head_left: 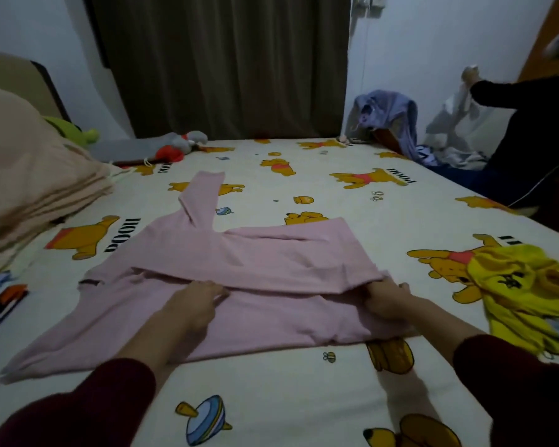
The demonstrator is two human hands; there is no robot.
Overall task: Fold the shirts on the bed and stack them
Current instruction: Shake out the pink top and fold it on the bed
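A pink long-sleeved shirt (255, 262) lies spread across the middle of the bed (271, 398), its far half folded toward me. One sleeve points away toward the curtain, the other trails to the near left. My left hand (196, 304) pinches the folded edge near the shirt's middle. My right hand (388, 301) grips the same edge at the shirt's right end. A crumpled yellow shirt (526, 291) lies at the right edge of the bed.
A beige pillow pile (29, 175) fills the left side, with plush toys (178, 143) behind it. A purple garment (384, 117) hangs at the far right corner. Another person in dark clothes (530, 130) handles white cloth at the right. Books (0, 298) lie at the left edge.
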